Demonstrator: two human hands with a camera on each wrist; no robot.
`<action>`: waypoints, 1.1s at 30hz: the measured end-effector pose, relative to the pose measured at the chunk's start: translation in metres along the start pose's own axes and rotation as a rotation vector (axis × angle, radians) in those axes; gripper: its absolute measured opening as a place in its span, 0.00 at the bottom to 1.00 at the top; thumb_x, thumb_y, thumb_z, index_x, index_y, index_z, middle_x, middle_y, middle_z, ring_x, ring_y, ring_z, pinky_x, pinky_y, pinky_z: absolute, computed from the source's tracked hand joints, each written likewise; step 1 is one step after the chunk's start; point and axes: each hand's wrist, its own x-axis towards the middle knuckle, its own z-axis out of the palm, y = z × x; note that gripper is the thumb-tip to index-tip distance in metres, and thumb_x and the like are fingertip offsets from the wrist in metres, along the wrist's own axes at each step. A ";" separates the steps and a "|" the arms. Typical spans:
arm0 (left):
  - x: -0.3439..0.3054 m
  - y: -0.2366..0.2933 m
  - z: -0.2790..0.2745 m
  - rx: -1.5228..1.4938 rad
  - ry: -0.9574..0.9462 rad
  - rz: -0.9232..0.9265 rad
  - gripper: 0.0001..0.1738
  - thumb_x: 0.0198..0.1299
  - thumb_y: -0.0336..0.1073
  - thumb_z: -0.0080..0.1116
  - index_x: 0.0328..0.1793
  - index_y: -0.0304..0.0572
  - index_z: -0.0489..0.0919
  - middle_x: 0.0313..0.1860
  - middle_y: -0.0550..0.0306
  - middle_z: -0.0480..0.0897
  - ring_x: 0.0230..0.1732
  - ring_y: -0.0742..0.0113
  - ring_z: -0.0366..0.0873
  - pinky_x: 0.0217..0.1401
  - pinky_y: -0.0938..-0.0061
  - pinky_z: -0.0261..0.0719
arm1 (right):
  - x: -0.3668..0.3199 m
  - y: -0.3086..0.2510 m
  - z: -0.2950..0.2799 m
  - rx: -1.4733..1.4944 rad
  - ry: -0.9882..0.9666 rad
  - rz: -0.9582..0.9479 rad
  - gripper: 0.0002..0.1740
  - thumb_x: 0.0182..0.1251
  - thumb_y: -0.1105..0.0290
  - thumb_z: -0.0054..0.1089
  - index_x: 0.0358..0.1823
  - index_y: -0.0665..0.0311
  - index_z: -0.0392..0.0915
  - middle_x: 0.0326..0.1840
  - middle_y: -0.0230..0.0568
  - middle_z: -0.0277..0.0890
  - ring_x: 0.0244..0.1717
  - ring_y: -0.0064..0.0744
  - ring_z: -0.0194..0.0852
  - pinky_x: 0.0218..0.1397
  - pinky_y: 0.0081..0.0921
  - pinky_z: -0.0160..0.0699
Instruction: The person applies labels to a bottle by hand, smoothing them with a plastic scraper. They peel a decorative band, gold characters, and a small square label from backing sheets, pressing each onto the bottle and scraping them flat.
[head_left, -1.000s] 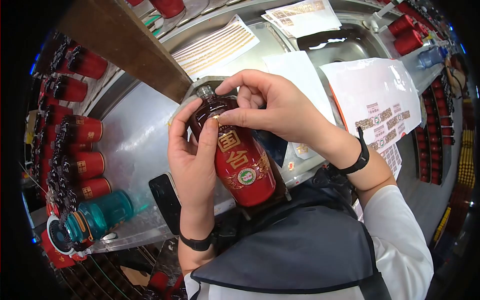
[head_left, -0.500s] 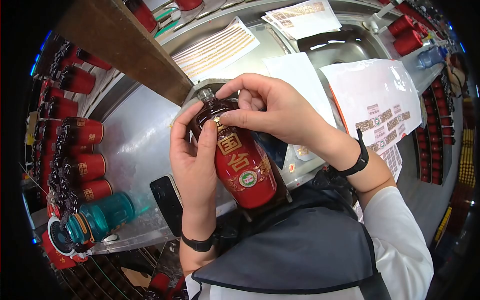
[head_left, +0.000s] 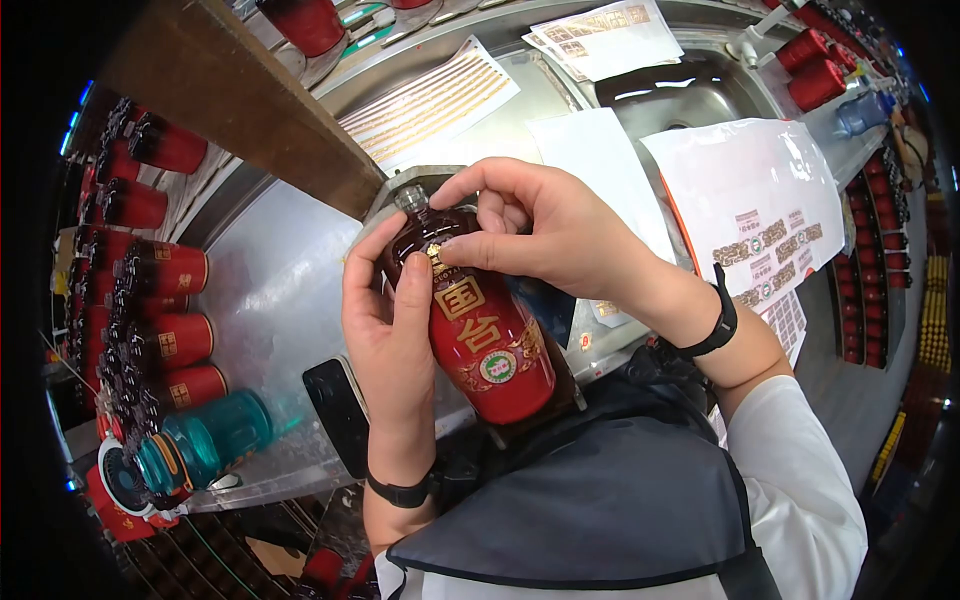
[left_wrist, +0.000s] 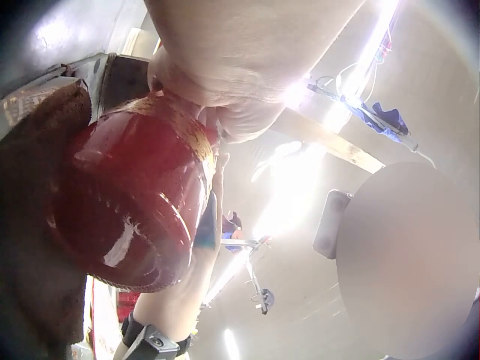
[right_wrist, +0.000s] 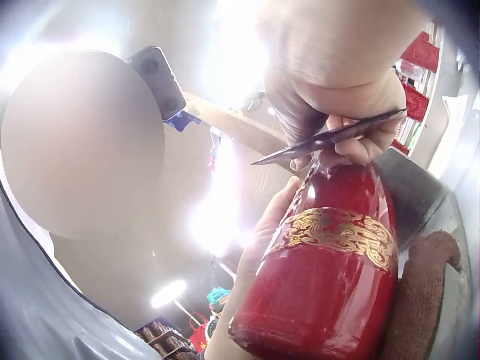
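A red glass bottle [head_left: 505,375] with gold characters, a green-and-white round emblem and a dark, uncapped neck lies tilted on a stand in the head view. My left hand [head_left: 385,310] holds its shoulder, the thumb beside a small gold emblem [head_left: 437,258] below the neck. My right hand [head_left: 545,225] rests its thumb on the other side of that emblem, its index finger near the neck. In the right wrist view its curled fingers hold a thin, dark pointed tool [right_wrist: 330,140]; its exact kind cannot be told. A gold pattern [right_wrist: 341,234] wraps the bottle's side.
A wooden beam [head_left: 250,95] slants above the metal bench [head_left: 265,270]. Gold-striped sheets [head_left: 435,105] and printed sheets [head_left: 745,190] lie beyond my hands, near a sink [head_left: 690,95]. At left stand several red bottles [head_left: 180,340], a teal water bottle [head_left: 225,435] and a phone [head_left: 337,415].
My thumbs have drawn slightly apart, and more of the gold emblem shows between them. The bottle and my left hand sit slightly lower in view. Red bottles at the left and top have shifted along.
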 end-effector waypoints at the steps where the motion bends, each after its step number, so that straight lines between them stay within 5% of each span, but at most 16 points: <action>1: 0.000 0.001 0.001 -0.011 0.000 -0.009 0.18 0.72 0.29 0.52 0.67 0.33 0.71 0.60 0.51 0.78 0.59 0.69 0.76 0.64 0.73 0.74 | 0.000 0.001 0.000 -0.001 0.001 0.000 0.18 0.64 0.74 0.70 0.54 0.67 0.78 0.25 0.16 0.64 0.26 0.04 0.58 0.31 0.07 0.58; 10: 0.001 0.001 0.001 -0.042 0.023 -0.036 0.19 0.72 0.29 0.54 0.67 0.33 0.70 0.60 0.51 0.78 0.59 0.69 0.75 0.65 0.73 0.73 | 0.005 -0.004 -0.005 0.281 0.000 0.166 0.15 0.68 0.72 0.66 0.54 0.67 0.78 0.26 0.18 0.68 0.28 0.05 0.62 0.33 0.09 0.63; 24: 0.000 -0.004 -0.001 -0.009 0.008 0.012 0.20 0.73 0.29 0.52 0.68 0.32 0.70 0.60 0.49 0.78 0.58 0.68 0.77 0.63 0.73 0.76 | 0.002 -0.003 0.000 0.063 -0.012 0.056 0.16 0.66 0.75 0.68 0.53 0.67 0.78 0.24 0.15 0.62 0.26 0.04 0.56 0.31 0.08 0.57; 33: 0.002 -0.004 -0.005 -0.051 0.008 -0.028 0.19 0.77 0.35 0.45 0.67 0.32 0.72 0.61 0.50 0.78 0.58 0.68 0.78 0.63 0.73 0.76 | 0.002 0.000 -0.001 -0.046 0.007 0.033 0.17 0.65 0.74 0.69 0.53 0.68 0.79 0.24 0.16 0.64 0.27 0.04 0.59 0.32 0.07 0.62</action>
